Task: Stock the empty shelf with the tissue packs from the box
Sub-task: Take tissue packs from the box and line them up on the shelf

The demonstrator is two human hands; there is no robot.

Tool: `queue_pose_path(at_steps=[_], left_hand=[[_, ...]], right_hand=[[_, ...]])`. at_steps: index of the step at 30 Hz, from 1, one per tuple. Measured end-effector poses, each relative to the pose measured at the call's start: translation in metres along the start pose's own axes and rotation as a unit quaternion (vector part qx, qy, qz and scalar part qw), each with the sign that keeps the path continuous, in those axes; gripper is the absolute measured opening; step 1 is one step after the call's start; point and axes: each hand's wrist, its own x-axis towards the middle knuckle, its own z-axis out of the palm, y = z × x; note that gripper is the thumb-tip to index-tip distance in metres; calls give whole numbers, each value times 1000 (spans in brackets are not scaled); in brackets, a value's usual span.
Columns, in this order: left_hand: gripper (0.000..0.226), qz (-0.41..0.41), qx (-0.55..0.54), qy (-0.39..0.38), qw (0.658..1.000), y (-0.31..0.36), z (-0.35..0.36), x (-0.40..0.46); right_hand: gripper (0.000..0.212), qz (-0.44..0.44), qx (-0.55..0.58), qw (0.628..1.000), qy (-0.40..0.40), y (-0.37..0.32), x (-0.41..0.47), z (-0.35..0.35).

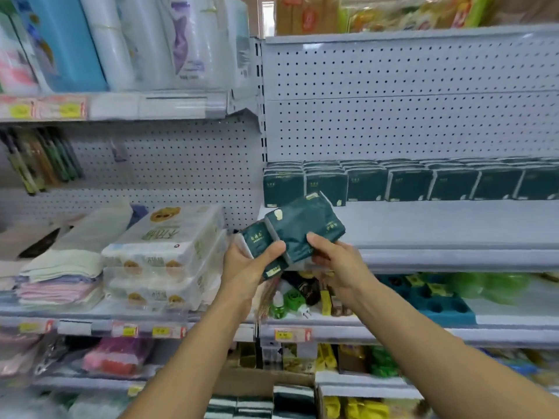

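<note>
Tissue packs (295, 234) look soft, light and squishy, so we've got both hands on them: left hand (251, 261) and right hand (335, 255) each clenched around an end, just in front of the shelf (438, 225) edge.

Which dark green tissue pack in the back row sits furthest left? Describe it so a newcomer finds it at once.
Start at the grey shelf on the right bay, under the pegboard back panel. A row of dark green tissue packs lines its rear. The furthest-left pack alone stands against the bay's upright post, just above the packs in both hands.
</note>
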Motion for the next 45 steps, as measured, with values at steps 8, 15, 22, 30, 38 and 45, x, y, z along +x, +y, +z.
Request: queue_pose_path(at_steps=[8, 15, 22, 30, 38, 45], left_hand=[[56, 40, 58, 77, 995, 2, 45, 84], [85, 5, 52, 77, 996, -13, 77, 119], [40, -1, 34, 84, 996, -25, 94, 145], [37, -1, 44, 77, 996, -31, 104, 162], [42, -15, 38, 56, 998, -33, 110, 161], [40, -32, 35, 37, 998, -29, 117, 157]], right_hand=[[27, -248, -287, 913, 150, -104, 80, -82], [46, -227, -729, 634, 122, -129, 144, -142], [80, -323, -756, 564, 75, -109, 176, -162], [73, -390, -744, 540, 45, -109, 228, -166], [71, -413, -750, 514, 52, -113, 252, -167], [75, -398, -748, 527, 58, -113, 257, -167]])
